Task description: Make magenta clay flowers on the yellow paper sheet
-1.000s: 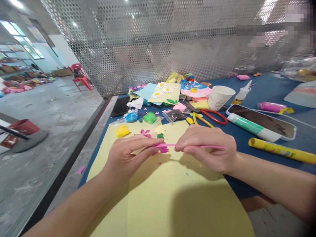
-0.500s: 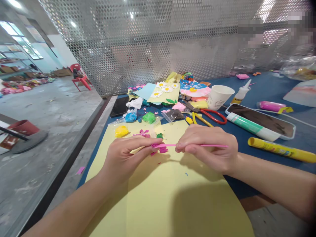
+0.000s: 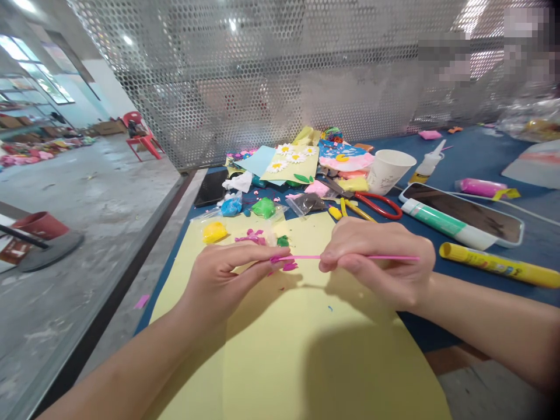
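A thin pink clay strand [image 3: 306, 257] stretches between my hands, above a pale yellow card sheet [image 3: 280, 350]. My right hand [image 3: 376, 262] pinches it between thumb and fingers, and its free end sticks out to the right. My left hand [image 3: 223, 280] holds its other end at the fingertips. Just below those fingertips lie small magenta clay scraps [image 3: 289, 266]. Further pink clay pieces [image 3: 250, 236] rest on the card beyond my left hand, near a small green clay lump [image 3: 283, 241].
Bagged yellow [image 3: 214, 232], green [image 3: 263, 207] and blue [image 3: 231, 206] clay lie close by. Beyond them are daisy craft cards [image 3: 286, 165], red-handled scissors [image 3: 378, 205], a paper cup [image 3: 389, 171], a yellow glue stick [image 3: 499, 265] and a phone [image 3: 464, 216] on the blue table [image 3: 476, 146].
My right hand has moved to the right, and the pink strand now reaches further right. My left hand has stayed nearly in place.
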